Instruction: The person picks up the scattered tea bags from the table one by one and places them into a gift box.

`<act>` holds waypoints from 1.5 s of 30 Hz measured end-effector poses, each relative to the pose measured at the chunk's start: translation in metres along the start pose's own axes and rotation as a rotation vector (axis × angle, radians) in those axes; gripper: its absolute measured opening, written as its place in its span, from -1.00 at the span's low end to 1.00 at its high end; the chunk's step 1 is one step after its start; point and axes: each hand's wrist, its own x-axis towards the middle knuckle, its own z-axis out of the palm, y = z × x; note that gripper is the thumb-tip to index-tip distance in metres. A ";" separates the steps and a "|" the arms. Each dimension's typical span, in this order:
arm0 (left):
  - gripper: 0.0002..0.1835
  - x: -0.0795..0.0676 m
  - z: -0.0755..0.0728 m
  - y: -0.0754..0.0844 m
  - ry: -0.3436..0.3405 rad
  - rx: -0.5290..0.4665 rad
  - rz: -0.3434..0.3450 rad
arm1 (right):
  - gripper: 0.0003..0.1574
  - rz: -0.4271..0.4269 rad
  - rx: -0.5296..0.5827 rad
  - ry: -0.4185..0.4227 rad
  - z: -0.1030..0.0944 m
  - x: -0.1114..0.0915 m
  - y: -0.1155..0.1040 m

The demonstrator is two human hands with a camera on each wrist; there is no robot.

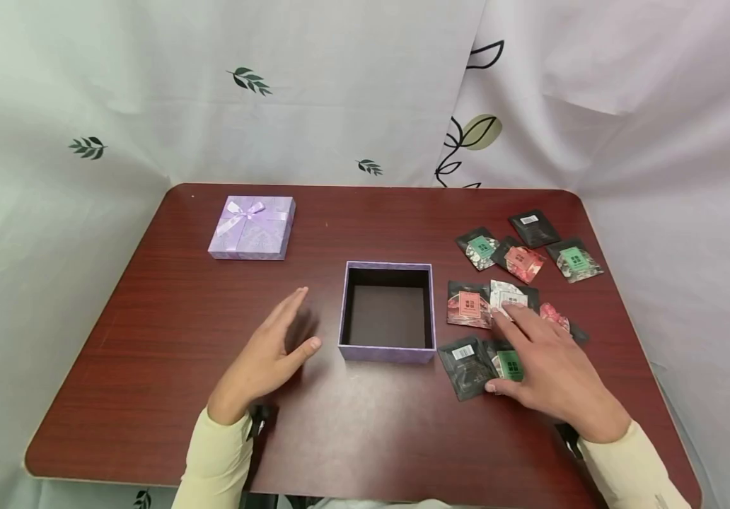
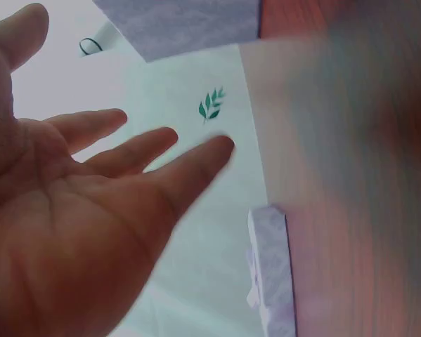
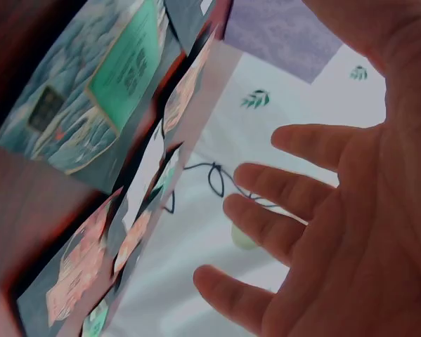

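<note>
Sachets to right of box. Right hand over sachets, with fingers loosely extended, gripping nothing; left hand spread, empty, left of box. Preferably pinch one sachet by a free edge, leaving overlapped sachets flat.

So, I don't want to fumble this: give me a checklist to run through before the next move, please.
1. Purple box open, nothing visible inside: ok.
2. Bow-topped lid out of the way: ok, it lies apart at the far left of the table.
3. Left grip free: ok, fingers extended left of the box, holding nothing.
4. Right grip free: ok, spread over some of the packets, holding nothing.
5. Packets all patterned side up: not ok, two show plain dark sides with white labels.
6. Right fingertips off the packets: cannot tell, contact is unclear.
</note>
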 end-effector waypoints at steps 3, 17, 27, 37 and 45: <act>-0.09 0.003 0.003 0.002 0.002 -0.142 0.038 | 0.48 -0.030 -0.002 -0.023 0.001 0.004 -0.003; -0.17 0.012 0.012 0.010 -0.038 -0.536 0.047 | 0.39 -0.175 0.046 -0.132 0.010 0.020 -0.013; -0.19 0.017 0.018 0.014 -0.054 -0.544 0.035 | 0.31 -0.257 0.056 -0.230 0.017 0.029 -0.014; -0.25 0.021 0.021 0.014 -0.072 -0.518 0.038 | 0.23 -0.284 0.064 -0.311 0.019 0.035 -0.013; -0.23 0.022 0.021 0.015 -0.102 -0.539 0.010 | 0.17 -0.319 0.066 -0.323 0.019 0.039 -0.014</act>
